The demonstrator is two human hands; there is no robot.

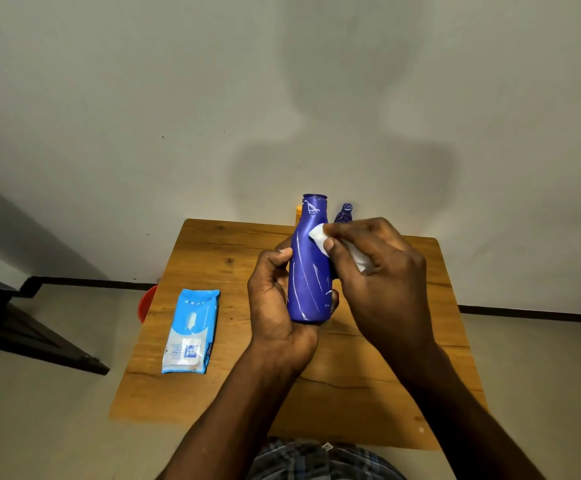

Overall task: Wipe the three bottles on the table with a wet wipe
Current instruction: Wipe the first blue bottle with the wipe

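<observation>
A bottle (308, 268) is held above the middle of the table (213, 341), the left hand (277, 306) on its left and under its base, the right hand (375, 268) on its right pressing a wipe (320, 237) to its neck. Behind it stand two more bottles (343, 213), one (298, 213) mostly hidden. A wipe pack (192, 330) lies left.

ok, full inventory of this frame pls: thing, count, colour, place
big bottle: 1, blue with white scratch marks, held upright above the table
small bottle: 1, blue, far table edge, mostly hidden
third bottle: 1, orange, far edge, behind the big bottle
wet wipe: 1, white, pressed on the big bottle's neck
wipes pack: 1, light blue, table left
table: 1, wooden brown
red object: 1, on floor, left of table, partly hidden
left hand: grips the big bottle
right hand: pinches the wet wipe
</observation>
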